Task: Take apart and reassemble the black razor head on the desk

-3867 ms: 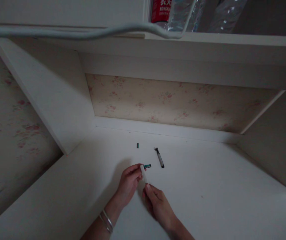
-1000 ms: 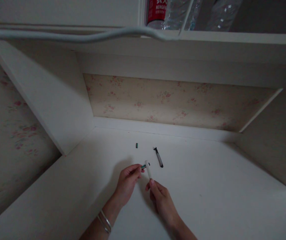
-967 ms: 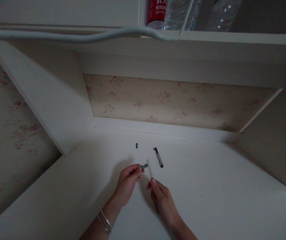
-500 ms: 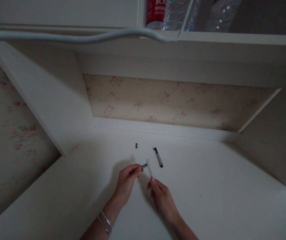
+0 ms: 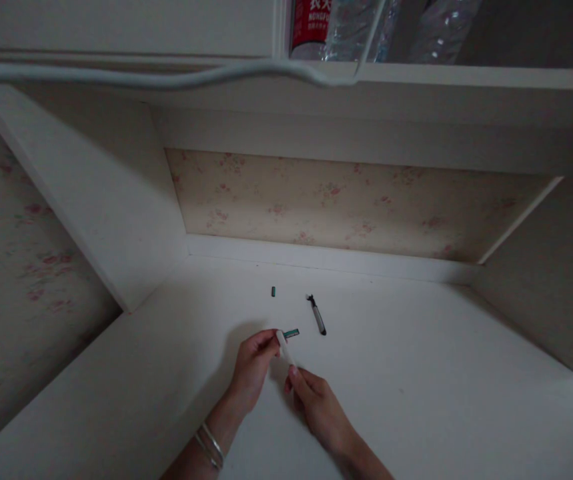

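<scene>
My left hand (image 5: pixel 253 365) is closed, pinching a small green-and-black strip that looks like a razor cartridge (image 5: pixel 292 333). From the right, my closed right hand (image 5: pixel 320 401) grips a slim white stick (image 5: pixel 285 348). Its far end crosses in front of the strip, right by my left fingertips; whether the two touch, I cannot tell. A second green-and-black cartridge (image 5: pixel 273 291) lies on the desk beyond my left hand. To its right rests a grey-and-black razor handle (image 5: pixel 318 316), its narrow neck pointing away from me.
The white desk (image 5: pixel 416 353) is walled by white panels at left and right. Overhead is a shelf (image 5: pixel 466 75) bearing plastic bottles, one with a red label (image 5: pixel 311 25). A white cable (image 5: pixel 166 79) hangs across the upper view.
My right hand has moved left with the white stick. The stick's tip has gone from the strip's outer end to its inner end by my left fingers.
</scene>
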Action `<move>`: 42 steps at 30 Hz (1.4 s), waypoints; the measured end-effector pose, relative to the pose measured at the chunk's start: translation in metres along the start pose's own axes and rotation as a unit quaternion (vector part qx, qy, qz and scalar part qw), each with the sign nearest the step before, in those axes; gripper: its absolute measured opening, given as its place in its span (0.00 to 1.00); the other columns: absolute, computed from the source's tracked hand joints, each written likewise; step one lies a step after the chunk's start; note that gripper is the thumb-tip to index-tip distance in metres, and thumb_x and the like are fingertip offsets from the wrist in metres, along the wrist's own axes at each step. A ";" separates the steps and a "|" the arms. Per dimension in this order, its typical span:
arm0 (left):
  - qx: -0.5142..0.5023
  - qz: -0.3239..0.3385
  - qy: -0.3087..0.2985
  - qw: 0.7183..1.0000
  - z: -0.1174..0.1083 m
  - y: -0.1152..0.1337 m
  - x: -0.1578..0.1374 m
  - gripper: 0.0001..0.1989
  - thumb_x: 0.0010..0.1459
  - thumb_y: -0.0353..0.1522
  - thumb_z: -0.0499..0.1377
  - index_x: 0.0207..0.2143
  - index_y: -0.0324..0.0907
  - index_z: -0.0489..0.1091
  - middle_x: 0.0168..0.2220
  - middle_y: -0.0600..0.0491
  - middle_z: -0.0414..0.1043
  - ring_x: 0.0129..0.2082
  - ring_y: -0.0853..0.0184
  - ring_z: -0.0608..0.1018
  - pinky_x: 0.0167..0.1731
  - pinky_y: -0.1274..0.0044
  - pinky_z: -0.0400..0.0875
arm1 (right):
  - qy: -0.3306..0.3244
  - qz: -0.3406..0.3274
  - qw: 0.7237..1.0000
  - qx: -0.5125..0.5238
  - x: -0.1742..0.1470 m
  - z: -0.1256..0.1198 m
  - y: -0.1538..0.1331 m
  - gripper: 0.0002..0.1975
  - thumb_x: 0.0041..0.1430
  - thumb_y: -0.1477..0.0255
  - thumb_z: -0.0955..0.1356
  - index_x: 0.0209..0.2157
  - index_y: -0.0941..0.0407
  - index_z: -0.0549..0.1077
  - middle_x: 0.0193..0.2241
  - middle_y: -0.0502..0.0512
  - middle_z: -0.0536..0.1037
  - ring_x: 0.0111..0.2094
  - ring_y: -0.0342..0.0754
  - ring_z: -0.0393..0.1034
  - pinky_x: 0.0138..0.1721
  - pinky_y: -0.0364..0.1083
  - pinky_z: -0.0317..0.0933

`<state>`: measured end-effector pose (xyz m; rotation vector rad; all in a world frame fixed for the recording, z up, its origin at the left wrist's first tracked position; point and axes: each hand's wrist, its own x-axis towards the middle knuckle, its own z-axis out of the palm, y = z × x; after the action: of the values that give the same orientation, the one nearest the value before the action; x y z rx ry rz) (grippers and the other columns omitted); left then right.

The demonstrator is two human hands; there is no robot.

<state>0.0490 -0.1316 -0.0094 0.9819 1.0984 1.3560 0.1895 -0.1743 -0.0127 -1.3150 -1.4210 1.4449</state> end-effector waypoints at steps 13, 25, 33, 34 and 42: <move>-0.057 -0.013 0.014 0.998 0.001 -0.002 0.000 0.15 0.45 0.39 0.66 0.33 0.37 0.77 0.27 0.50 0.73 0.27 0.68 0.70 0.30 0.77 0.62 | 0.041 -0.012 0.999 0.023 0.003 0.002 0.001 0.28 0.59 0.47 0.57 0.25 0.57 0.67 0.15 0.44 0.55 0.17 0.40 0.47 0.18 0.41 0.41; -0.092 -0.035 0.008 0.995 0.003 0.005 -0.001 0.15 0.43 0.38 0.67 0.31 0.38 0.77 0.28 0.49 0.74 0.28 0.68 0.70 0.30 0.77 0.63 | 0.046 -0.018 0.998 0.046 0.002 0.006 0.006 0.26 0.61 0.49 0.57 0.25 0.57 0.66 0.15 0.43 0.54 0.17 0.40 0.44 0.18 0.41 0.39; -0.087 -0.030 -0.006 0.996 0.004 0.004 -0.002 0.12 0.44 0.37 0.66 0.29 0.37 0.76 0.24 0.53 0.70 0.26 0.70 0.68 0.29 0.78 0.62 | 0.023 -0.010 0.999 0.039 0.002 0.009 0.005 0.26 0.60 0.49 0.58 0.24 0.57 0.66 0.16 0.44 0.55 0.18 0.40 0.46 0.18 0.41 0.41; -0.093 -0.033 -0.002 0.995 0.004 0.004 -0.002 0.13 0.44 0.37 0.66 0.31 0.37 0.76 0.25 0.52 0.71 0.28 0.69 0.69 0.30 0.78 0.63 | 0.038 -0.013 0.998 0.039 0.002 0.009 0.005 0.26 0.60 0.48 0.57 0.25 0.57 0.66 0.16 0.44 0.55 0.18 0.40 0.46 0.18 0.41 0.41; -0.092 -0.029 -0.008 0.995 0.003 0.000 0.000 0.12 0.45 0.37 0.66 0.30 0.37 0.77 0.24 0.52 0.71 0.27 0.69 0.70 0.30 0.78 0.62 | 0.044 -0.012 0.999 0.026 0.004 0.006 0.003 0.28 0.58 0.47 0.57 0.24 0.57 0.66 0.16 0.45 0.56 0.18 0.41 0.48 0.18 0.41 0.42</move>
<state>0.0516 -0.1317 -0.0087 0.8194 0.9634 1.3725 0.1835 -0.1729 -0.0175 -1.3084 -1.3291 1.3823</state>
